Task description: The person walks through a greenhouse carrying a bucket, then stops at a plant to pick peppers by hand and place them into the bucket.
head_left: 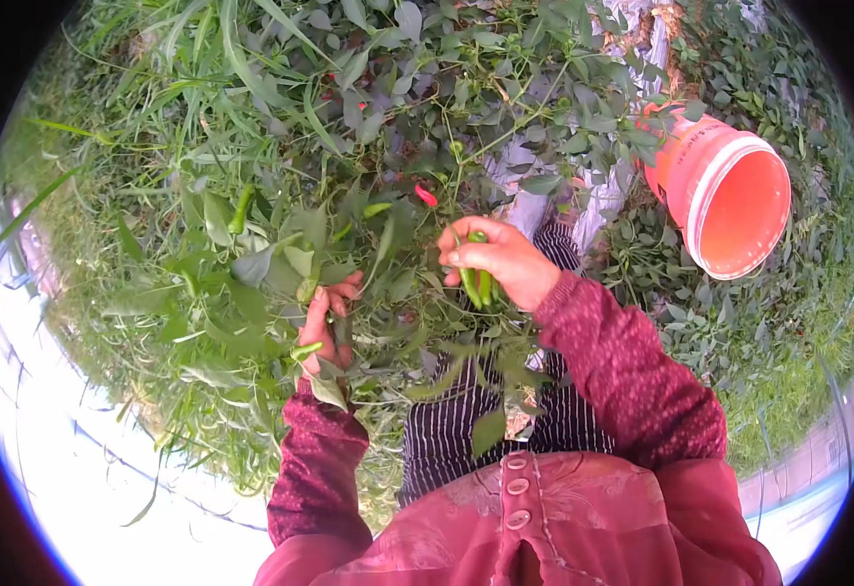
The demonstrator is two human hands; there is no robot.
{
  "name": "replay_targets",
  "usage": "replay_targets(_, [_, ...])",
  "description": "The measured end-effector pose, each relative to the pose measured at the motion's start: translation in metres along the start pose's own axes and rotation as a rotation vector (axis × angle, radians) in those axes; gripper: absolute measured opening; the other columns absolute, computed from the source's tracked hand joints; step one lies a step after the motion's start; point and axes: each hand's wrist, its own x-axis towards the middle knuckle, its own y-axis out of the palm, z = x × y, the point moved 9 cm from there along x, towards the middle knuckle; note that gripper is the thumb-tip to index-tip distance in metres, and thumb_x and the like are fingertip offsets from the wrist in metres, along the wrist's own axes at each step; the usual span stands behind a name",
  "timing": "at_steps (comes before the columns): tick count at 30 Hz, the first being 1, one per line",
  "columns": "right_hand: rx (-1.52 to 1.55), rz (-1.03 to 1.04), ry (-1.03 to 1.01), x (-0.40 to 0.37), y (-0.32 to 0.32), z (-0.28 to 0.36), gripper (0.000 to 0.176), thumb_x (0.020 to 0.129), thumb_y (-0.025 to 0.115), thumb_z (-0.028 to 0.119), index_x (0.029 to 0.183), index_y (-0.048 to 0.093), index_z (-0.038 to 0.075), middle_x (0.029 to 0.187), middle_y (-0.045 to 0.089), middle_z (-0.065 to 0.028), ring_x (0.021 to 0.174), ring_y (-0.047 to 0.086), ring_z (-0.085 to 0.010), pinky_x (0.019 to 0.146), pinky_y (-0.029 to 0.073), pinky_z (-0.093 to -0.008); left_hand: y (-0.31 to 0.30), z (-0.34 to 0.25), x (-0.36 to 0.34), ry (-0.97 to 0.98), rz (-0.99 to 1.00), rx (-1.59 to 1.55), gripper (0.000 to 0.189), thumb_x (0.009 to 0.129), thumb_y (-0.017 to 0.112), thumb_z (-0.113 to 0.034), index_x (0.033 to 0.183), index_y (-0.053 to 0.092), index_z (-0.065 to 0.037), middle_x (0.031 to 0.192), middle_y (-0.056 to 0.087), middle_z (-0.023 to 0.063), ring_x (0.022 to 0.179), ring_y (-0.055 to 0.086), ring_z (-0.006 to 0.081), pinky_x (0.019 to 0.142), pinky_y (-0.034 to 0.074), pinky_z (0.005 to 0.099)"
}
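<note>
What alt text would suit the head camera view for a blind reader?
A person's right hand holds a bunch of green chillies over a leafy plant, while the left hand reaches among its leaves. An orange bucket is nearby.

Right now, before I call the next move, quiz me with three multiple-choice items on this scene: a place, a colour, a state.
1. Where is the orange plastic bucket?
A. among leaves beyond the right hand
B. under the left hand
C. on the person's lap

2. What colour are the slim chilli peppers in the right hand?
A. red
B. yellow
C. green

3. How is the right hand?
A. open, empty
B. closed on the peppers
C. gripping the bucket

Answers:
1 A, it lies in the leaves on the right side.
2 C, all the held pods are green.
3 B, the fingers wrap the bunch.
</note>
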Motion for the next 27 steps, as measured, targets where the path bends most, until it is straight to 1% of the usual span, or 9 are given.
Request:
replay_targets(3, [-0.387,-0.032,0.081,0.026,-0.007,-0.020,0.033,0.074,0.059,0.010,0.106,0.057,0.006,0.094,0.059,-0.0098,0.088,0.060,-0.0164,0.073,0.048,-0.0284,0.001,0.004,0.000,0.006,0.014,-0.025,0.036,0.091,0.040,-0.030,0.065,0.044,-0.005,0.083,0.054,0.0138,0.109,0.046,0.0314,0.100,0.027,0.0437])
replay_targets(5, [-1.214,-0.222,-0.156,0.036,0.002,-0.007,0.035,0.071,0.061,0.014,0.105,0.058,0.009,0.097,0.059,-0.0097,0.093,0.059,-0.0228,0.076,0.047,-0.0330,0.007,0.003,0.000,0.009,0.018,-0.035,0.036,0.091,0.041,-0.029,0.064,0.044,-0.005,0.081,0.054,0.0137,0.108,0.047,0.0315,0.100,0.027,0.0435])
replay_targets(7, [-1.265,-0.192,-0.077,0.043,0.012,-0.021,0.037,0.070,0.061,0.018,0.106,0.058,0.012,0.099,0.059,-0.0083,0.093,0.057,-0.0276,0.078,0.046,-0.0358,0.013,0.003,-0.005,0.004,0.032,-0.004,0.035,0.090,0.041,-0.028,0.063,0.044,-0.005,0.080,0.054,0.0132,0.106,0.048,0.0315,0.099,0.029,0.0430])
replay_targets(9, [-1.003,-0.272,-0.311,0.038,0.025,-0.004,0.034,0.071,0.060,0.021,0.105,0.059,0.014,0.098,0.059,-0.0073,0.092,0.057,-0.0277,0.077,0.047,-0.0348,0.017,0.005,-0.007,-0.052,0.043,0.012,0.033,0.086,0.047,-0.031,0.065,0.045,-0.006,0.082,0.055,0.0117,0.110,0.045,0.0292,0.097,0.027,0.0411])
replay_targets(17, [-1.549,-0.207,-0.505,0.038,0.059,0.002,0.014,0.067,0.057,0.016,0.078,0.065,0.014,0.079,0.062,-0.0107,0.076,0.061,-0.0257,0.064,0.048,-0.0385,0.030,0.002,-0.014,-0.099,0.025,0.082,0.031,0.085,0.046,-0.027,0.063,0.044,-0.005,0.078,0.054,0.0117,0.108,0.046,0.0290,0.097,0.028,0.0403])
replay_targets(19, [-1.569,-0.154,-0.429,0.029,0.061,0.003,0.013,0.065,0.058,0.021,0.073,0.064,0.012,0.074,0.062,-0.0108,0.074,0.060,-0.0279,0.063,0.048,-0.0391,0.027,0.004,-0.014,-0.095,0.052,0.177,0.030,0.084,0.047,-0.026,0.063,0.044,-0.005,0.078,0.054,0.0117,0.106,0.045,0.0285,0.096,0.028,0.0399])
replay_targets(23, [-1.156,0.140,0.005,0.011,0.042,-0.031,0.033,0.061,0.060,0.036,0.079,0.062,0.008,0.072,0.061,-0.0133,0.072,0.059,-0.0311,0.063,0.047,-0.0397,0.045,0.003,-0.021,-0.148,0.100,0.354,0.026,0.081,0.054,-0.026,0.075,0.058,0.000,0.083,0.059,0.0092,0.077,0.053,0.0150,0.075,0.040,0.0295])
replay_targets(26, [-0.805,0.111,0.093,-0.013,0.031,-0.024,0.035,0.069,0.064,0.032,0.095,0.063,0.008,0.078,0.064,-0.0079,0.071,0.061,-0.0204,0.067,0.046,-0.0331,0.049,0.016,-0.028,-0.130,0.111,0.221,0.026,0.080,0.056,-0.025,0.089,0.061,-0.001,0.091,0.061,0.0083,0.071,0.052,0.0102,0.068,0.040,0.0262])
replay_targets(27, [-0.597,0.310,0.163,-0.020,0.048,-0.037,0.039,0.072,0.066,0.032,0.098,0.062,0.005,0.077,0.063,-0.0073,0.071,0.059,-0.0167,0.066,0.046,-0.0311,0.049,0.020,-0.030,-0.147,0.080,0.128,0.026,0.079,0.056,-0.026,0.091,0.061,-0.002,0.094,0.061,0.0087,0.074,0.052,0.0111,0.070,0.040,0.0266])
